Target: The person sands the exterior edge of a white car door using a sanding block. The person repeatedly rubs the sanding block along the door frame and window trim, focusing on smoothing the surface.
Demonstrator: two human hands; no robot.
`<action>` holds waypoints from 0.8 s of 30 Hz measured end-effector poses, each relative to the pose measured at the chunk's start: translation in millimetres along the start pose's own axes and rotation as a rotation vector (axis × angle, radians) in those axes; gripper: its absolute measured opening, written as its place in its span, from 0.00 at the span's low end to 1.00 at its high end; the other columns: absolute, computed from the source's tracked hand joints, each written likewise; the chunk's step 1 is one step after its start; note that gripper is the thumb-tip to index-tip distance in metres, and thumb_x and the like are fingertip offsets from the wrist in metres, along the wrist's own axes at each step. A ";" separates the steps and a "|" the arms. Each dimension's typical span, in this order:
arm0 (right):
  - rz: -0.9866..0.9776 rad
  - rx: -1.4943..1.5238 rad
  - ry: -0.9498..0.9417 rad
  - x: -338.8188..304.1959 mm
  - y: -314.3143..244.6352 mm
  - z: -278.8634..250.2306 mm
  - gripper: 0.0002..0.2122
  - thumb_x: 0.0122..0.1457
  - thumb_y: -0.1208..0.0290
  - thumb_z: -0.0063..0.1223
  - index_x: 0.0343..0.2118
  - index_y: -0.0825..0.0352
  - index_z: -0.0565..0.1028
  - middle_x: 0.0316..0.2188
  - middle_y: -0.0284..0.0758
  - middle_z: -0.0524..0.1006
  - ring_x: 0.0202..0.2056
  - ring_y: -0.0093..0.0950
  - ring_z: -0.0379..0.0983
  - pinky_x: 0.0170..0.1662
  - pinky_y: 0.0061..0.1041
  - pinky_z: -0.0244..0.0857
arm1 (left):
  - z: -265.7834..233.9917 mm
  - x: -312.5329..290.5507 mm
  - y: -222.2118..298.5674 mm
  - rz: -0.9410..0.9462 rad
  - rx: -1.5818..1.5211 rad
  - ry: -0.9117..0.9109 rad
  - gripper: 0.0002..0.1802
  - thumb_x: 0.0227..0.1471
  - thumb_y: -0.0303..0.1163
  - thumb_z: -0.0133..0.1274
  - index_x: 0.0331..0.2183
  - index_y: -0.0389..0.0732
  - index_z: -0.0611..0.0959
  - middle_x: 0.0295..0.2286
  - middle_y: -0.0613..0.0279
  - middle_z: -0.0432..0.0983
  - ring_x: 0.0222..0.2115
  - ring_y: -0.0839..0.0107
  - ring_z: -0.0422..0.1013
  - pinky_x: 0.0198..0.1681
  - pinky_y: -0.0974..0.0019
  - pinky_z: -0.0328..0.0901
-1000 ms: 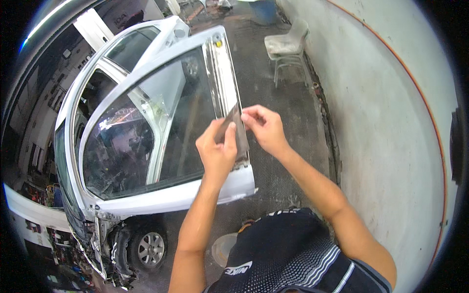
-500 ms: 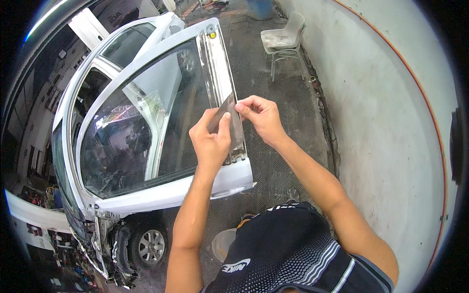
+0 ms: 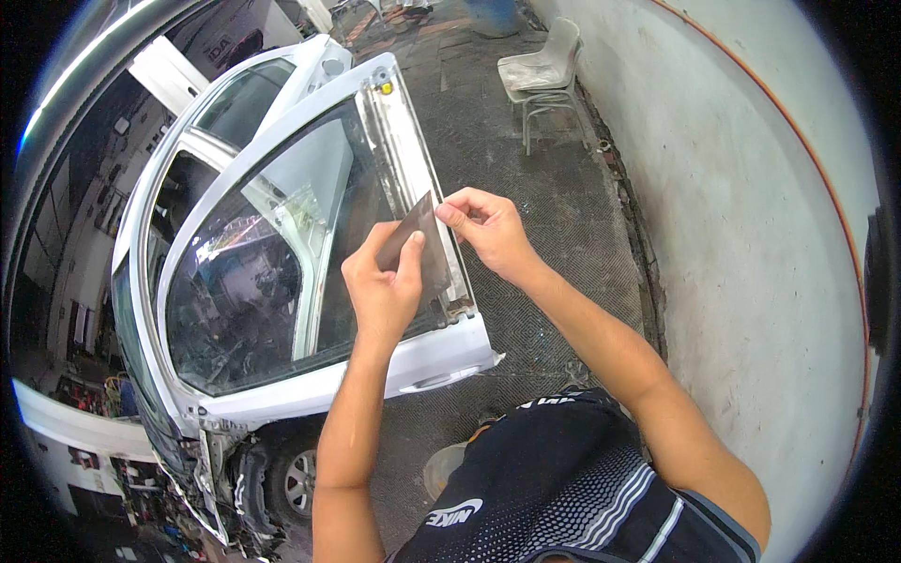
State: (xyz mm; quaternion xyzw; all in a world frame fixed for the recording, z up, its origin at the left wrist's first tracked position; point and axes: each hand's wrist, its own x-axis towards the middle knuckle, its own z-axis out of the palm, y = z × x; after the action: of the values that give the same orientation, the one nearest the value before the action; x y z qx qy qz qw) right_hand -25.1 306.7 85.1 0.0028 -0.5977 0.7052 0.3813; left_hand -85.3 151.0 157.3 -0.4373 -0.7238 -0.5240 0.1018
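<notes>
A thin, flat, dark grey-brown sheet (image 3: 414,236) is held up in front of the rear pillar of a white car door (image 3: 282,387). My left hand (image 3: 383,291) grips its left side, with the thumb lying on the near face and the fingers behind. My right hand (image 3: 483,230) pinches the sheet's upper right edge between thumb and fingertips. Behind it, the door pillar's bare metal strip (image 3: 388,127) shows dull patches, and a yellow round piece (image 3: 386,88) sits at its top. I cannot tell whether the sheet touches the pillar.
The door belongs to a white car (image 3: 246,98) whose front is stripped, with a wheel (image 3: 300,480) exposed. A pale plastic chair (image 3: 544,68) stands ahead by the wall (image 3: 741,263). An orange hose (image 3: 798,150) runs along that wall. A blue drum (image 3: 493,16) is at the far end.
Both hands and the sheet have shifted slightly left, and more of the sheet's face shows. The whole view has also moved a little. Both hands keep their hold.
</notes>
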 end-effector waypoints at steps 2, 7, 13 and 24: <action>0.034 0.060 0.009 -1.4 -3.8 5.9 0.08 0.66 0.67 0.61 0.35 0.67 0.81 0.25 0.21 0.75 0.28 0.10 0.65 0.32 0.15 0.61 | -0.1 0.8 -0.4 0.018 0.043 -0.001 0.08 0.55 0.26 0.62 0.35 0.32 0.84 0.24 0.53 0.82 0.23 0.74 0.76 0.27 0.69 0.68; -0.021 0.021 -0.016 1.3 0.2 4.6 0.10 0.67 0.63 0.60 0.34 0.64 0.78 0.25 0.19 0.70 0.26 0.10 0.61 0.29 0.14 0.57 | -1.8 14.0 4.1 0.071 0.026 -0.046 0.08 0.54 0.26 0.62 0.34 0.32 0.83 0.24 0.52 0.82 0.24 0.71 0.77 0.29 0.66 0.69; 0.017 0.042 -0.028 -0.9 1.2 4.0 0.10 0.68 0.63 0.58 0.34 0.64 0.78 0.27 0.20 0.72 0.27 0.10 0.63 0.31 0.14 0.59 | -8.8 27.1 7.8 0.041 0.062 -0.142 0.08 0.53 0.26 0.62 0.33 0.31 0.83 0.23 0.51 0.81 0.23 0.70 0.77 0.29 0.66 0.69; -0.088 -0.169 0.152 -1.1 -13.7 8.5 0.08 0.65 0.70 0.61 0.40 0.71 0.81 0.30 0.27 0.80 0.30 0.14 0.73 0.34 0.18 0.69 | 5.2 -31.6 -4.3 -0.127 -0.165 0.104 0.08 0.56 0.26 0.63 0.36 0.32 0.84 0.27 0.61 0.83 0.29 0.79 0.76 0.36 0.71 0.70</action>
State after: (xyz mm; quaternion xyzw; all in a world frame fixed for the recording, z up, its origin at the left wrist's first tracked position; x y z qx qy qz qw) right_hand -20.8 298.9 98.5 -0.0565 -0.6237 0.6330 0.4551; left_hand -68.0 138.5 133.0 -0.3696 -0.6981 -0.6093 0.0695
